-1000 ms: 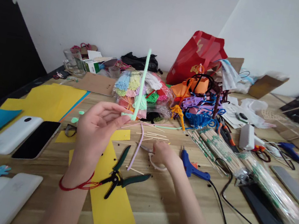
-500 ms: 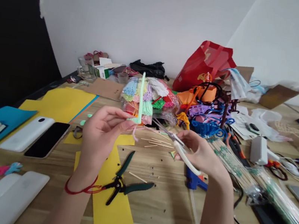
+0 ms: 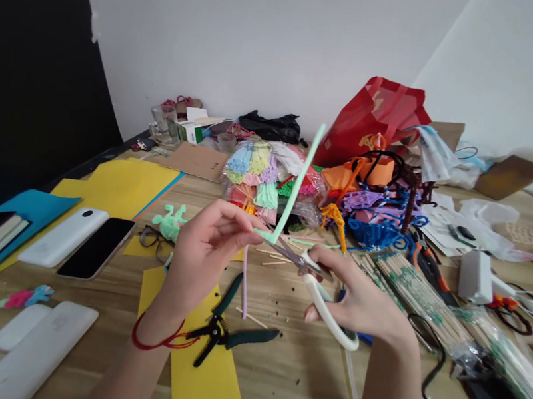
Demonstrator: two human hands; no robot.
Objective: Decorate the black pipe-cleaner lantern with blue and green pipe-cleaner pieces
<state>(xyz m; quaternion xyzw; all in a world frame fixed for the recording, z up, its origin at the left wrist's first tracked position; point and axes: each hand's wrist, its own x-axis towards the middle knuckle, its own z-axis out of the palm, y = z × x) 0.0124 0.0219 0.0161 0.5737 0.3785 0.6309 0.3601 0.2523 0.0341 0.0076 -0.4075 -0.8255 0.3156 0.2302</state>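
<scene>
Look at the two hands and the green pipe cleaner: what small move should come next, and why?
Probably close the scissors. The right hand has their blades at the bent lower end of the green pipe cleaner, which the left hand pinches just beside them, so a snip there seems set up.

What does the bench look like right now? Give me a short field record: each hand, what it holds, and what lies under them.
left hand: pinches the lower end of a mint green pipe cleaner, which slants up and to the right
right hand: holds white-handled scissors, blades pointing at the pipe cleaner's base
blade contact: cannot tell whether the blades touch it
under the hands: green-handled pliers on a yellow paper strip, lilac pipe cleaner, loose wooden sticks
left of the hands: black phone, white power bank
behind: bag of coloured pipe cleaners, red bag
</scene>
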